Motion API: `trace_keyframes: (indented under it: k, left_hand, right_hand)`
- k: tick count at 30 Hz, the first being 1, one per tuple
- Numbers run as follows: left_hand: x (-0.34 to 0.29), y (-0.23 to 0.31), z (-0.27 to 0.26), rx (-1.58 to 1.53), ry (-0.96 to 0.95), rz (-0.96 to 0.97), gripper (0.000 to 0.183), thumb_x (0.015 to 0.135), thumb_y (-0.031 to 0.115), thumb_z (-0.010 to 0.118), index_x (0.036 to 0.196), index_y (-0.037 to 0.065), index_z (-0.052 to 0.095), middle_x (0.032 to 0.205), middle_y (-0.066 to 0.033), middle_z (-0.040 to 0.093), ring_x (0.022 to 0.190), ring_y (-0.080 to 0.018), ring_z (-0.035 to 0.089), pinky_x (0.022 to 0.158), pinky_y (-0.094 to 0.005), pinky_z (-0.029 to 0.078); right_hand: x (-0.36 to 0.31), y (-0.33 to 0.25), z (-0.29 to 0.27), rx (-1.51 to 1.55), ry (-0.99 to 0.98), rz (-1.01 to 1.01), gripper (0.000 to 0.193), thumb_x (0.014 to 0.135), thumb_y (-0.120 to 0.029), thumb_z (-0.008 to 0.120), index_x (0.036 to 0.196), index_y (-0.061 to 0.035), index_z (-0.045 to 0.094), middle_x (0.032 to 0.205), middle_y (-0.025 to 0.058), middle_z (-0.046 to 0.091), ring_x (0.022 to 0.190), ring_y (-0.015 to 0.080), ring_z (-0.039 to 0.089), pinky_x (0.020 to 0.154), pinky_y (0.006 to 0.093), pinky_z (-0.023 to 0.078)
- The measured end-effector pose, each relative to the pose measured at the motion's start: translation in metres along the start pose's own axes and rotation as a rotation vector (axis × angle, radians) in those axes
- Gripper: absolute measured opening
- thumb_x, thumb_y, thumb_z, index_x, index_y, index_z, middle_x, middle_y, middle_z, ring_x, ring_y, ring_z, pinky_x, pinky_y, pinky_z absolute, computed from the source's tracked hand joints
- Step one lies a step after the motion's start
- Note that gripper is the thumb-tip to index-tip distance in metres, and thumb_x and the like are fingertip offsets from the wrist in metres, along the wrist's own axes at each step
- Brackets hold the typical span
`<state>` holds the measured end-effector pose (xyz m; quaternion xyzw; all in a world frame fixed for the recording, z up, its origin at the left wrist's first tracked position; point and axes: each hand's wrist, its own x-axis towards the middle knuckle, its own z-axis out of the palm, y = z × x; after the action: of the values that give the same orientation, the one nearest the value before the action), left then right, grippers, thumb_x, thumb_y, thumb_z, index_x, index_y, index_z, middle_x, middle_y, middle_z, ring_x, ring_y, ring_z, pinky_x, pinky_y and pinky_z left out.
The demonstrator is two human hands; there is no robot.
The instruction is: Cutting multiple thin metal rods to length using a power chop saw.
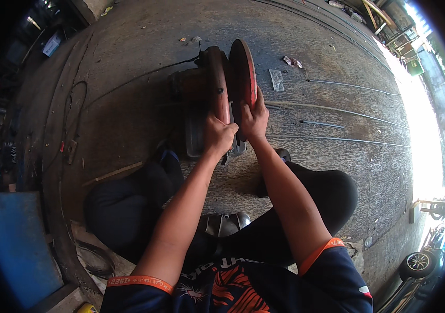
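Observation:
A cut-off saw [187, 83] stands on the floor in front of my bent legs, with a grey base [193, 136] under it. My left hand [220, 135] is closed round the lower end of its long, curved red guard [216, 78]. Just to the right stands a round, dark plate with a red rim [242, 65], seen nearly edge-on. Its lower edge is gripped by my right hand [254, 119], thumb on the near side and fingers on the rim. Whether the plate touches the saw's body cannot be seen.
Thin metal rods [358, 110] lie on the floor to the right, near a clear plastic scrap [276, 80]. A dark cable [144, 75] runs left from the saw. A blue panel [19, 245] stands at lower left; a wheel [418, 264] is at lower right.

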<state>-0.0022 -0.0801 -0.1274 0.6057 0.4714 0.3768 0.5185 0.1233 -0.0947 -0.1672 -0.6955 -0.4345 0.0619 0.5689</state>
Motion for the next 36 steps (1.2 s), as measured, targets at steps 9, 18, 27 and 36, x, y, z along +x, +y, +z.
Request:
trace_keyframes:
  k: [9, 18, 27, 36]
  left_hand:
    - [0.0, -0.019, 0.004, 0.036, 0.053, 0.065, 0.044, 0.066, 0.005, 0.065, 0.108, -0.004, 0.055, 0.075, -0.0065, 0.056, 0.065, -0.0166, 0.058, 0.063, -0.0325, 0.05]
    - [-0.002, -0.017, 0.002, -0.029, -0.009, -0.018, 0.053, 0.064, 0.006, 0.067, 0.113, -0.006, 0.053, 0.092, -0.0178, 0.062, 0.087, -0.0274, 0.066, 0.08, -0.037, 0.052]
    - [-0.006, -0.018, 0.002, 0.032, 0.026, -0.018, 0.052, 0.064, 0.007, 0.067, 0.114, -0.005, 0.054, 0.094, -0.0198, 0.064, 0.091, -0.033, 0.066, 0.082, -0.0394, 0.051]
    - [-0.006, -0.024, 0.003, 0.032, 0.021, -0.042, 0.048, 0.065, 0.007, 0.067, 0.109, -0.004, 0.054, 0.091, -0.0193, 0.064, 0.088, -0.0322, 0.067, 0.08, -0.0397, 0.052]
  right_hand:
    - [-0.004, 0.003, 0.001, 0.005, 0.012, -0.024, 0.057, 0.088, -0.016, 0.06, 0.139, 0.0004, 0.042, 0.113, 0.0303, 0.062, 0.105, 0.0482, 0.06, 0.086, 0.0485, 0.05]
    - [-0.008, 0.005, 0.001, -0.011, 0.005, -0.009, 0.056, 0.088, -0.017, 0.059, 0.139, -0.0002, 0.041, 0.112, 0.0309, 0.062, 0.104, 0.0489, 0.06, 0.085, 0.0497, 0.05]
    - [-0.012, 0.007, 0.002, -0.024, 0.004, -0.023, 0.057, 0.09, -0.017, 0.059, 0.14, 0.0013, 0.039, 0.115, 0.0319, 0.061, 0.105, 0.0497, 0.059, 0.086, 0.0492, 0.05]
    - [-0.016, 0.01, 0.003, -0.038, 0.015, -0.056, 0.058, 0.09, -0.016, 0.059, 0.141, 0.002, 0.037, 0.118, 0.0322, 0.059, 0.107, 0.0493, 0.058, 0.088, 0.049, 0.049]
